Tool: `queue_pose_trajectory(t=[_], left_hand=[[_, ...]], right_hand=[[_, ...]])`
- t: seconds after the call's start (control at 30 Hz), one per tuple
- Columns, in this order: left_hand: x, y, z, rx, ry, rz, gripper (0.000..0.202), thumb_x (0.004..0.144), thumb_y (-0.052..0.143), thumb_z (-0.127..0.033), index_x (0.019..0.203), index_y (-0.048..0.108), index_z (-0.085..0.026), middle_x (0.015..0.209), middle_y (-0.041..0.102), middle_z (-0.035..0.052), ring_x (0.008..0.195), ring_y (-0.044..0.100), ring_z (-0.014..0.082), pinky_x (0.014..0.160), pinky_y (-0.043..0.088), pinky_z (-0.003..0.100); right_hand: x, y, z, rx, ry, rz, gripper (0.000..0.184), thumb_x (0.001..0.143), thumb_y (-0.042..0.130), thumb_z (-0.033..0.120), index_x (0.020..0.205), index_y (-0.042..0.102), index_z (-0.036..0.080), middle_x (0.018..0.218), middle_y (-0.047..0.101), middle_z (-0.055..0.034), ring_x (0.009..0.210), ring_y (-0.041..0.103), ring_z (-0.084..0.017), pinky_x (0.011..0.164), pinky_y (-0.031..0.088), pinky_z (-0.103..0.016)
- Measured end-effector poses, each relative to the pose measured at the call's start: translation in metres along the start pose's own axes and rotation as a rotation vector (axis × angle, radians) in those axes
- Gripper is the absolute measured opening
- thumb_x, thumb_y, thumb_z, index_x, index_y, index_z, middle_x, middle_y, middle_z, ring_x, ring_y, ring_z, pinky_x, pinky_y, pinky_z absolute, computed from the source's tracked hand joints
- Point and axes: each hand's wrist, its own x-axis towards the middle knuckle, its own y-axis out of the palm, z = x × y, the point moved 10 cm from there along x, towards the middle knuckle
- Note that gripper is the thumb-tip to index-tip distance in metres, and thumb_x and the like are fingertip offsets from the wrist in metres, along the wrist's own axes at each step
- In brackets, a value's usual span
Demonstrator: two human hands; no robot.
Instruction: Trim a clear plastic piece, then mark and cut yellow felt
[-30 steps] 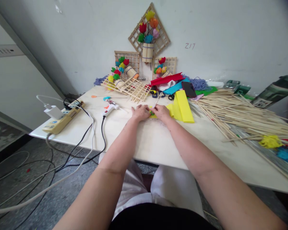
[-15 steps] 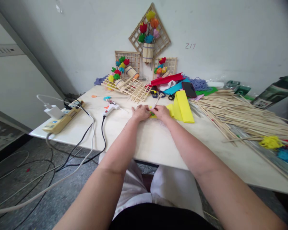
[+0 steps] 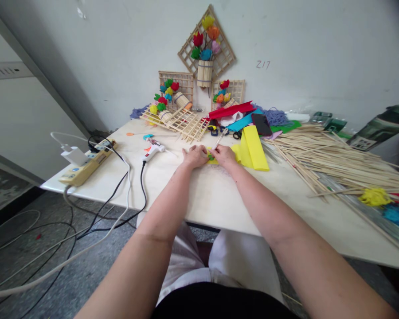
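Observation:
On the tabletop, my left hand (image 3: 195,157) lies with its fingertips bent down, holding a small green piece (image 3: 211,157) against yellow sheet material. My right hand (image 3: 224,154) is closed around a slim whitish pen (image 3: 221,138), which leans up and away from me. Its tip is at the green piece, mostly hidden by the fingers. The yellow sheet (image 3: 254,150) extends to the right from under my right hand and stands up in a fold. Both hands are close together, with the green piece between them.
To the left are a glue gun (image 3: 153,150) and a power strip (image 3: 83,167) with cables. Lattices with colourful flowers (image 3: 176,119) stand behind. Scissors (image 3: 237,135), a phone (image 3: 262,124) and red cloth (image 3: 231,110) lie beyond my hands. Many thin sticks (image 3: 332,155) cover the right side.
The pen's top has shifted slightly right as my right hand makes a small movement. A little more of the green piece shows. My left hand stays in place.

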Motion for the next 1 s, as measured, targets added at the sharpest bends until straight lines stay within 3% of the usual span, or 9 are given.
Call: queue_pose_trajectory(t=[0.43, 1.0], left_hand=[[-0.0016, -0.0008, -0.0034, -0.054, 0.027, 0.022, 0.021, 0.072, 0.056, -0.040, 0.092, 0.058, -0.032, 0.123, 0.056, -0.0034, 0.130, 0.030, 0.0258, 0.102, 0.006, 0.066], [-0.0018, -0.0008, -0.0024, -0.049, 0.015, 0.028, 0.023, 0.073, 0.056, -0.040, 0.094, 0.059, -0.032, 0.127, 0.054, -0.0030, 0.131, 0.028, 0.0262, 0.102, 0.006, 0.065]], right_hand=[[0.0003, -0.0001, 0.0020, -0.027, -0.006, 0.007, 0.036, 0.082, 0.046, 0.047, 0.095, 0.068, 0.022, 0.091, 0.070, -0.0075, 0.082, 0.062, -0.021, 0.063, 0.040, -0.026], [-0.0013, -0.0004, 0.0002, 0.020, 0.011, 0.002, 0.033, 0.082, 0.048, 0.045, 0.094, 0.068, 0.022, 0.089, 0.070, -0.0064, 0.079, 0.061, -0.018, 0.063, 0.040, -0.025]])
